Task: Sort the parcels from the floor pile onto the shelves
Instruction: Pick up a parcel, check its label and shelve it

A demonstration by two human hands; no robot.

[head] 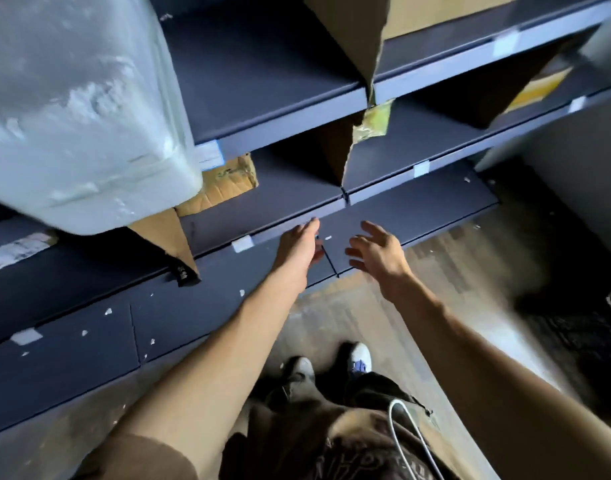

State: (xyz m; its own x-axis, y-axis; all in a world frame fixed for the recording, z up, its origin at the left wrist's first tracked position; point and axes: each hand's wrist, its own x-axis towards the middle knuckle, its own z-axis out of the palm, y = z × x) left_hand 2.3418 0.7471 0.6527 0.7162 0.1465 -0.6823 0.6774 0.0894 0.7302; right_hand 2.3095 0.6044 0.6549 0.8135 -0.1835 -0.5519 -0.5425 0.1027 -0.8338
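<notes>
- On the shelves [262,64], you've already got a big white wrapped parcel [82,109] at the left and cardboard boxes [345,29] to the right.
- Both hands are empty: left hand [299,247] has fingers straight and together, right hand [376,254] has fingers spread.
- The floor pile's out of view, so no clue how much is left.

- One wide-angle view, worn on the person's head, looks forward and steeply down the body to the shoes [360,355] at lower centre.
- It faces dark blue shelves [262,71], which cross the frame diagonally from lower left to upper right.
- Close in: both forearms reach from the bottom edge to the left hand [299,244] and right hand [376,252] at mid-frame.
- A white wrapped parcel [79,109] looms blurred at upper left, nearest the lens; floor [470,258] fills lower right.
</notes>
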